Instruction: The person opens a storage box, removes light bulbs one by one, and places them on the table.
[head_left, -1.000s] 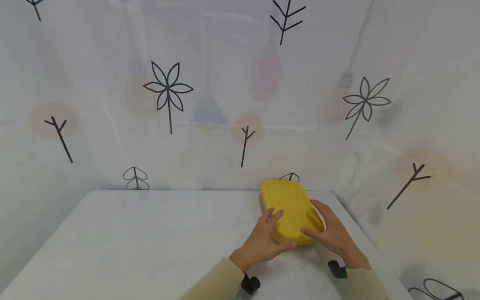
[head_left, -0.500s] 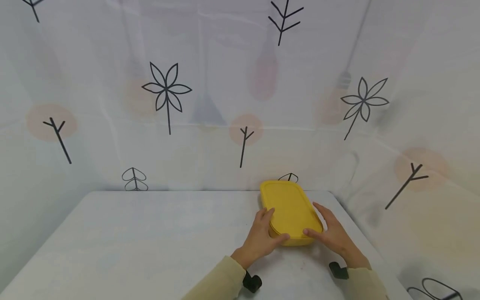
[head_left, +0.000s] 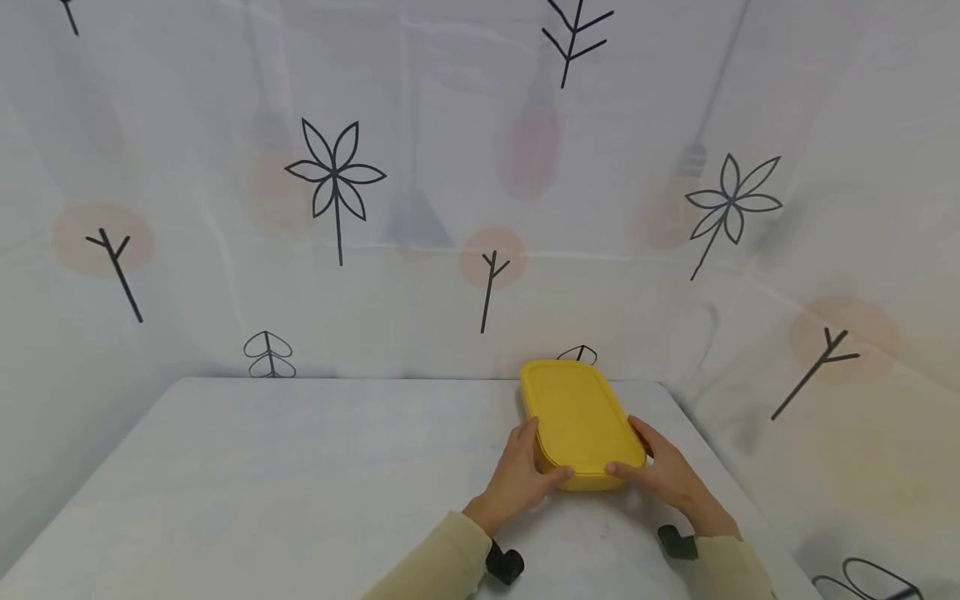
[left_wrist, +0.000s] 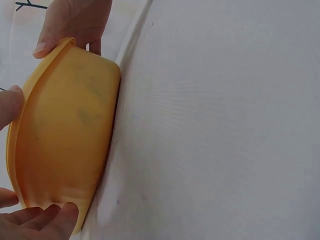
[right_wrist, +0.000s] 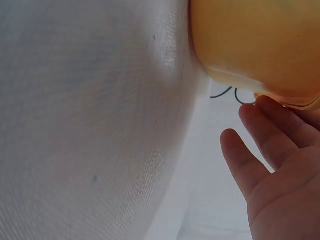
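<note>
Probably light and slightly flexible: a yellow box (left_wrist: 70,115)

It sits on the white surface (head_left: 337,467), toward the far right, lid (head_left: 581,417) upward. The smooth, plastic-looking walls may be slippery, so the sides just under the rim seem the surest hold. The left hand (head_left: 517,479) grasps its left near corner, fingers against the wall; the right hand's (head_left: 671,475) fingers reach nearly straight to the rim, not clenched. Behind hangs patterned cloth (head_left: 420,308).

Between the fingers (head_left: 527,435) sat a yellow lidded box (head_left: 581,417) of smooth, low-sheen plastic; beneath them, a matt, fine-woven tabletop covering (head_left: 315,483); behind them, matt cloth sleeves (head_left: 438,560); beyond, a creased, cloth-like backdrop (head_left: 408,312).
</note>
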